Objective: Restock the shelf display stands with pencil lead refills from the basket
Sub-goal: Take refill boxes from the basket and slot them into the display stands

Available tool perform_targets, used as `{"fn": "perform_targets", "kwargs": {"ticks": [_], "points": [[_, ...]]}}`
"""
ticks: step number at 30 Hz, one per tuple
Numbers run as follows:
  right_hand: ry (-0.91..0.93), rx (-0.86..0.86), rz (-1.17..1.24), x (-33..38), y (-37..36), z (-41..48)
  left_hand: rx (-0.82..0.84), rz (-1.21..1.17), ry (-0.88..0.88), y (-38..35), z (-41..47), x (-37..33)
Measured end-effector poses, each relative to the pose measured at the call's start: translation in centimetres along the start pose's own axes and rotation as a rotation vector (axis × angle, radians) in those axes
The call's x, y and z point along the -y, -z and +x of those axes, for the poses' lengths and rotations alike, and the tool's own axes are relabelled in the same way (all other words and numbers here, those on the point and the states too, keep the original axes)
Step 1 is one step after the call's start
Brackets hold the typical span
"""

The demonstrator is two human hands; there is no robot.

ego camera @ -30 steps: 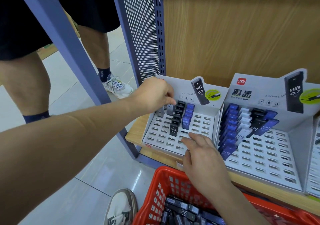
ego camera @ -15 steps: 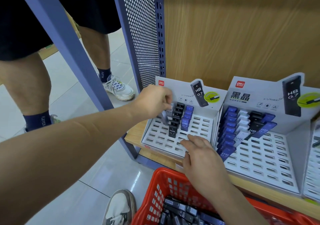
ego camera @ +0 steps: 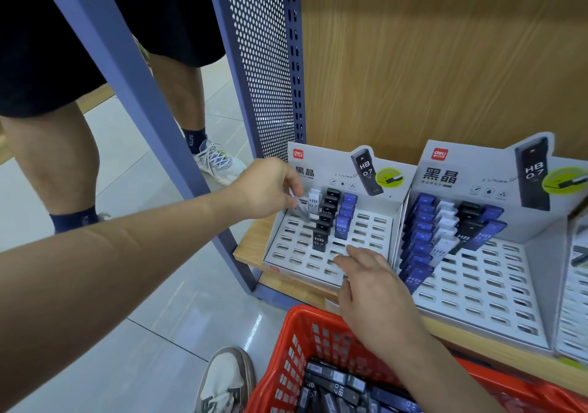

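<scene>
**Status: restocking in progress, early stage.**

1. My left hand (ego camera: 267, 190) pinches 1 grey translucent refill case (ego camera: 300, 210) between thumb and fingertips. The case is tilted and sits over the rear left corner of the left display stand (ego camera: 366, 221). I cannot tell whether its lower end has entered a slot, so I judge this case as not yet seated.
2. My right hand (ego camera: 372, 285) holds nothing. Its fingers lie straight and flat on the front rows of the same stand, apparently to steady it.
3. Filled so far on the left display stand: 1 white case (ego camera: 313, 201) in the back row, a column of black cases (ego camera: 323, 221) beside it, and a shorter column of blue cases (ego camera: 345, 218) to the right. The right half and the front rows show open slots only.
4. The middle display stand (ego camera: 477, 272) carries 4 columns at its left side: a long blue one, a white one, and 2 short ones in black and blue. Most of its slots are open.
5. The right display stand (ego camera: 572, 301) is cut off at the frame edge; its fill level cannot be read.
6. The red basket (ego camera: 305, 326) stands below the shelf (ego camera: 254, 241), near my right arm, and holds many loose refill cases (ego camera: 334, 381).

**Assessment:** well under half of the visible slots are filled. Remaining work: seat the case in hand, then repeat pick-and-insert cycles from the basket across both visible stands.
</scene>
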State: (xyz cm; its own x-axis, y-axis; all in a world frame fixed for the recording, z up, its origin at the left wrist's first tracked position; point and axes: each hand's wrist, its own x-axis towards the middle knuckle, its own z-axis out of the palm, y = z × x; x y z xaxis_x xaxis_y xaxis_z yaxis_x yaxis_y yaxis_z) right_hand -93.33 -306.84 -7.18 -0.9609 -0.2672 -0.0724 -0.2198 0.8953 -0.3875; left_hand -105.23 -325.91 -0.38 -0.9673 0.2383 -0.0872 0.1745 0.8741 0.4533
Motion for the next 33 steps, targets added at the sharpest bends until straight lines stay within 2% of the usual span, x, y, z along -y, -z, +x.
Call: {"fn": "perform_targets", "kwargs": {"ticks": [6, 13, 20, 23, 27, 33], "points": [[0.027, 0.0, -0.018, 0.3, 0.1, -0.5, -0.049, -0.004, -0.046, -1.7, 0.1, -0.4], [0.081, 0.149, -0.202, 0.0, 0.6, -1.9, -0.072, 0.148, -0.19, -1.7, 0.1, -0.2], [0.099, 0.115, -0.33, -1.5, -0.9, -1.8, -0.049, 0.156, -0.253, -1.8, 0.4, -0.3], [0.101, 0.164, -0.351, -1.0, 0.0, -1.9, -0.05, 0.165, -0.257, -2.2, 0.3, -0.6], [0.143, 0.222, -0.319, -0.5, 0.6, -2.0, -0.099, 0.173, -0.275, -2.9, 0.1, -0.5], [0.216, 0.162, -0.184, -0.7, 3.0, -4.1, -0.225, 0.171, -0.215, 0.1, -1.2, -1.7]]}}
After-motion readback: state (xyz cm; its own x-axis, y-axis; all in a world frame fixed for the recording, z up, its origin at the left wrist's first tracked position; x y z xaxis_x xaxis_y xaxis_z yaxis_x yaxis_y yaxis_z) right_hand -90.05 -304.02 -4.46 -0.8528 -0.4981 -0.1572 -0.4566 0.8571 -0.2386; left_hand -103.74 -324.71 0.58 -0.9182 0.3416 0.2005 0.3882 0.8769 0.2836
